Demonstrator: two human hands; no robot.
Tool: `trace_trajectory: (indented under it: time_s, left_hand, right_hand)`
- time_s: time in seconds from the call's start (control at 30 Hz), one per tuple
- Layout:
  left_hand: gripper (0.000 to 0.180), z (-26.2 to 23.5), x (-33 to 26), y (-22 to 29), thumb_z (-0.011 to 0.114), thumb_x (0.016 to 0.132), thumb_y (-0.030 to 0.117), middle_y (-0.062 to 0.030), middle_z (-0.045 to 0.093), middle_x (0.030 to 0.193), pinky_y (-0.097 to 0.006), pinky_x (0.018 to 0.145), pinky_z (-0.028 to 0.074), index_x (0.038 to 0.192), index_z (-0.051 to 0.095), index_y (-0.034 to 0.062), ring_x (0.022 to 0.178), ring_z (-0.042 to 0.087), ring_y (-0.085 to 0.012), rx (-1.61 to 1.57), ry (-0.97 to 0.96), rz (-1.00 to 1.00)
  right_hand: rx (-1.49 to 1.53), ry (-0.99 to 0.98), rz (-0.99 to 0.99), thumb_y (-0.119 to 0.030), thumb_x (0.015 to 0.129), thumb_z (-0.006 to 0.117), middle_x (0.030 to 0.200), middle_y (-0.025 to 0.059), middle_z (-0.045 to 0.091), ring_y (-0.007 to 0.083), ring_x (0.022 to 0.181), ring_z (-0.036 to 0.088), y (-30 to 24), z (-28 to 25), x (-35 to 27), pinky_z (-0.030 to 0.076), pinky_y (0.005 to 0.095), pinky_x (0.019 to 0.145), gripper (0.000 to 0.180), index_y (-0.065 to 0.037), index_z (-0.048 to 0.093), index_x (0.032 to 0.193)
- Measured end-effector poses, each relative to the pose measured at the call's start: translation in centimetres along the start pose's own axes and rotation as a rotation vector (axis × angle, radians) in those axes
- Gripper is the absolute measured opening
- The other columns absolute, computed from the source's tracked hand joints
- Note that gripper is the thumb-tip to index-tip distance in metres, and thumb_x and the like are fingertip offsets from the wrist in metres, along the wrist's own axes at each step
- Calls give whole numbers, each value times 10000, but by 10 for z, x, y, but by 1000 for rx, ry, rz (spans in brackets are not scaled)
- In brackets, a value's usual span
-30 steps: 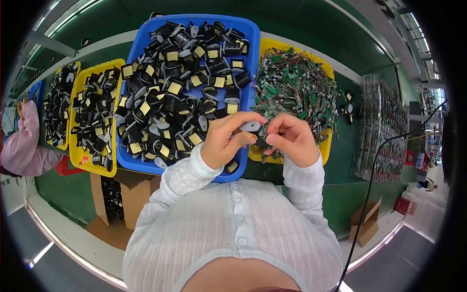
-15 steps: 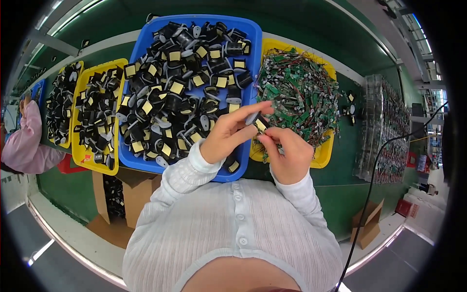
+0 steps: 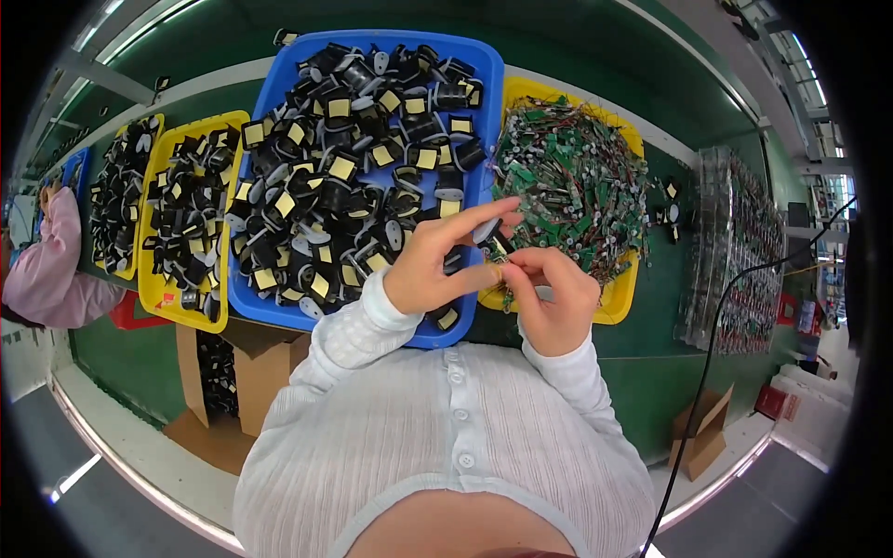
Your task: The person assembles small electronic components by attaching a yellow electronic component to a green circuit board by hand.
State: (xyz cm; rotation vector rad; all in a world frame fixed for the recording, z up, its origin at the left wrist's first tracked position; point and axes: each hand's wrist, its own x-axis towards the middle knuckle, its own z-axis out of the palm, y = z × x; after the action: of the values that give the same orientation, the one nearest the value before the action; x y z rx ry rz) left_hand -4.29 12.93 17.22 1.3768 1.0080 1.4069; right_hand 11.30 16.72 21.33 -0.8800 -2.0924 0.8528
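The small dark component [image 3: 494, 244] sits between both hands, above the near right corner of the blue bin [image 3: 279, 312], and most of it is hidden by fingers; its shape, its long axis and the way it points cannot be made out; a small yellowish patch shows at its near side. The left hand [image 3: 433, 265] is closed on the component with thumb and curled fingers, its index finger stretched right and far over the bin rim; the right hand [image 3: 556, 298] pinches the same piece with fingertips together, knuckles toward the camera. The blue bin holds a dense heap of black parts with yellow squares; its far edge bends with the lens. Just right of it, the yellow tray [image 3: 617, 302] carries a pile of green circuit boards [image 3: 567, 181] with thin wires, individual boards hard to separate. Left of the blue bin stand two further yellow trays [image 3: 158, 302] of black parts; at the far left edge a pink sleeve [image 3: 46, 270] of another person is cut off by the rim. Open green table [image 3: 665, 307] lies right of the yellow tray, before a stack of clear trays [image 3: 744, 251].
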Motion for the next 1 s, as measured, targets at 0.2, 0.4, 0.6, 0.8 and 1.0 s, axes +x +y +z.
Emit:
trace_trajectory:
  time_s: [0.2, 0.4, 0.6, 0.8, 1.0]
  left_hand:
    - [397, 1, -1, 0, 504, 824, 97, -144, 599, 995, -292, 758, 447, 1212, 461, 23, 865, 593, -240, 170, 91, 119]
    - [337, 4, -1, -4, 424, 898, 269, -143, 591, 880, -322, 689, 445, 1093, 518, 11, 749, 574, -290, 356, 171, 259]
    - [370, 2, 0, -10, 411, 907, 279, -132, 591, 948, -315, 719, 441, 1144, 499, 9, 841, 567, -245, 174, 159, 154]
    - [426, 0, -2, 2, 440, 876, 120, -102, 526, 1154, -258, 754, 440, 1285, 380, 17, 929, 526, -137, -241, 87, -64]
    - [445, 2, -8, 2, 493, 815, 14, -74, 563, 1071, -194, 595, 403, 1255, 431, 42, 669, 481, -67, 22, 167, -37]
  right_hand:
    - [42, 17, -13, -26, 716, 667, 649, 84, 569, 179, 519, 554, -3, 4, -2, 420, 257, 445, 108, -4, 578, 772]
    - [35, 38, -36, -26, 713, 671, 634, 87, 558, 185, 514, 547, -1, 9, -6, 418, 260, 460, 113, 1, 572, 760]
    - [224, 30, 139, -18, 728, 657, 661, 85, 583, 153, 551, 586, 4, 14, -1, 458, 239, 505, 99, 8, 568, 762]
    - [269, 57, 178, -19, 731, 653, 687, 88, 598, 136, 575, 597, 13, 20, -1, 462, 230, 523, 105, 17, 566, 778]
    - [356, -39, 210, 18, 806, 553, 749, 73, 584, 108, 661, 573, 24, 25, -6, 485, 229, 625, 64, 53, 527, 854]
